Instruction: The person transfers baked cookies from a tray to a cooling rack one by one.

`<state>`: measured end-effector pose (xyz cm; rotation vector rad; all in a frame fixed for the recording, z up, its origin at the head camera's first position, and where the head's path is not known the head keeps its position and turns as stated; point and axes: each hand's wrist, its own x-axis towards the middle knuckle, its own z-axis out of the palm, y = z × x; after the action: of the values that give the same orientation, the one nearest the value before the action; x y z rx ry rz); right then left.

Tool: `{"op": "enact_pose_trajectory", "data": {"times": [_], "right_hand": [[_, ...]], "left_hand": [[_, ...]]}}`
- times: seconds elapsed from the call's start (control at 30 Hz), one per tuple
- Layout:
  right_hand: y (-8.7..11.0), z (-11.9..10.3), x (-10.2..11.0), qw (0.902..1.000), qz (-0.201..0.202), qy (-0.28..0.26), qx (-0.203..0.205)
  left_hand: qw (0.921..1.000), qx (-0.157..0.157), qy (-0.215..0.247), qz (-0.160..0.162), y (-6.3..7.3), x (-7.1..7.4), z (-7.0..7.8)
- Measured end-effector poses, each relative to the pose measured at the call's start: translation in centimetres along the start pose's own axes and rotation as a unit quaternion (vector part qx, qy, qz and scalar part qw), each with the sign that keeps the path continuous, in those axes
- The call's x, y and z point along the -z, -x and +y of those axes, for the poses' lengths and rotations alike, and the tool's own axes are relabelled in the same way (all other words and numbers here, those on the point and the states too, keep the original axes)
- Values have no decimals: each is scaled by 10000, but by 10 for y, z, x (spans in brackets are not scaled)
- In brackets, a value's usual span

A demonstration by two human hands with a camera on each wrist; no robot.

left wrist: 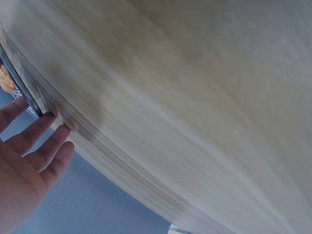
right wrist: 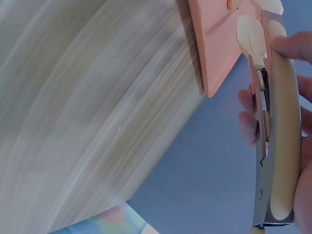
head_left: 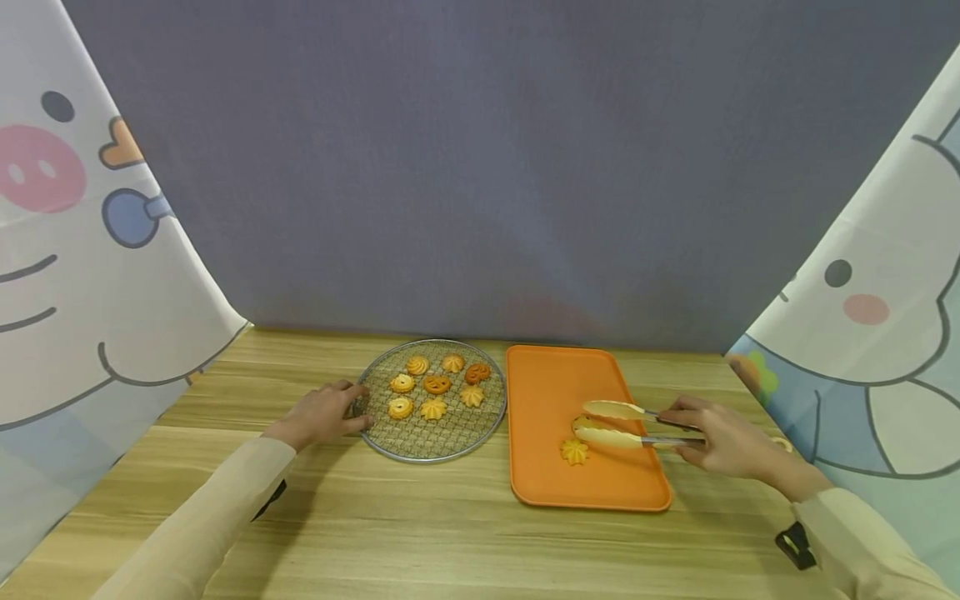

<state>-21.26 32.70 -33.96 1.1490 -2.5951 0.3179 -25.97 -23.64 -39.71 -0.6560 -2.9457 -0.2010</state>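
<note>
My right hand [head_left: 723, 440] grips a pair of tongs [head_left: 617, 437] with cream scalloped tips, also large in the right wrist view. The tips are spread over an orange tray [head_left: 566, 383], around a cookie [head_left: 582, 423] they partly cover. A flower-shaped cookie [head_left: 574, 452] lies on the tray just nearer to me. My left hand [head_left: 321, 415] rests at the left rim of a round wire rack [head_left: 420, 450], fingers loosely extended against it. Several cookies [head_left: 437, 384], swirls, rings and pretzel shapes, lie on the rack.
Rack and tray stand side by side on a wood-grain table [head_left: 390, 533]. A grey-blue panel [head_left: 480, 183] rises behind the table, and printed cartoon cloths [head_left: 97, 317] flank both sides. The right wrist view shows a corner of the tray near the table edge.
</note>
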Motion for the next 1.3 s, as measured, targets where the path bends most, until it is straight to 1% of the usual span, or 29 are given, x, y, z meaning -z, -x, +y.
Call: {"op": "enact_pose_trajectory", "data": {"times": [0.17,0.5,0.73,0.9,1.1,1.3], "right_hand": [[2,2,0,10000,-78,-21,24],[1,5,0,9999,-105,-54,100],[3,6,-2,9997,-139,-177,63],[2,7,-2,9998,-147,-112,106],[0,8,-2,9996,-236,-122,35],[-1,8,-3,9997,-218,-127,28]], "left_hand": [[10000,43,36,-45,0,0,0],[9999,67,35,-76,0,-1,-1],[9999,63,64,-93,0,0,-1],[9999,94,43,-123,-1,-1,-2],[9998,93,68,-135,-1,-1,-2],[9999,75,62,-133,-1,-1,-2]]}}
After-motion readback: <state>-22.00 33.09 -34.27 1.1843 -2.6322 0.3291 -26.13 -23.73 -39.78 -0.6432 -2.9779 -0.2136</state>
